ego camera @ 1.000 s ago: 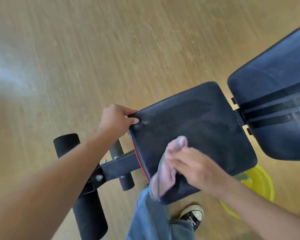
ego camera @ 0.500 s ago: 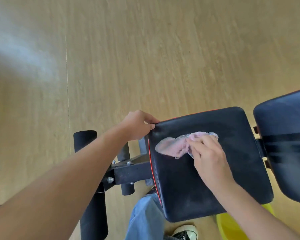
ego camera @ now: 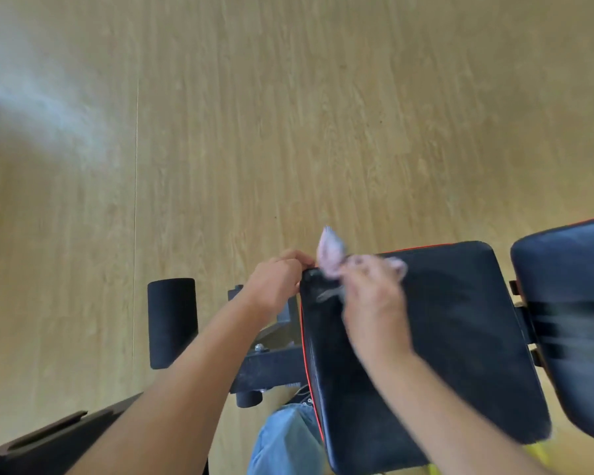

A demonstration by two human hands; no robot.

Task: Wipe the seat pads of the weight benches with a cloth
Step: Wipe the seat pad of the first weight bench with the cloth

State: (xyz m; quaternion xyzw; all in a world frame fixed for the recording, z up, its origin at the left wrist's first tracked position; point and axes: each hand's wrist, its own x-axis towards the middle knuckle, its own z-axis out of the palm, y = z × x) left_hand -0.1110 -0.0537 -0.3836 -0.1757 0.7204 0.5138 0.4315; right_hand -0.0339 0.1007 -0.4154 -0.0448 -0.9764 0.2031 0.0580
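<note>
Soft cloth at the seat pad's far-left corner

The right hand [ego camera: 374, 299] bunches the limp, light pink cloth [ego camera: 330, 253], best pressed flat under the fingers; the left hand [ego camera: 275, 286] clamps the firm, slick seat pad [ego camera: 460, 337] by its corner edge.

Pale wood-grain floor [ego camera: 288, 114] fills most of what we see, running out ahead of the hands, with a whitish glare streak [ego camera: 38, 108] well off to their left. Left of the hands, we see a black foam roller [ego camera: 173, 322] standing on the bench's dark metal frame [ego camera: 270, 370]. Below the hands, nearer us, a blue denim trouser leg [ego camera: 285, 443] shows, and a sliver of something yellow [ego camera: 539, 454] peeks out low to their right.
</note>
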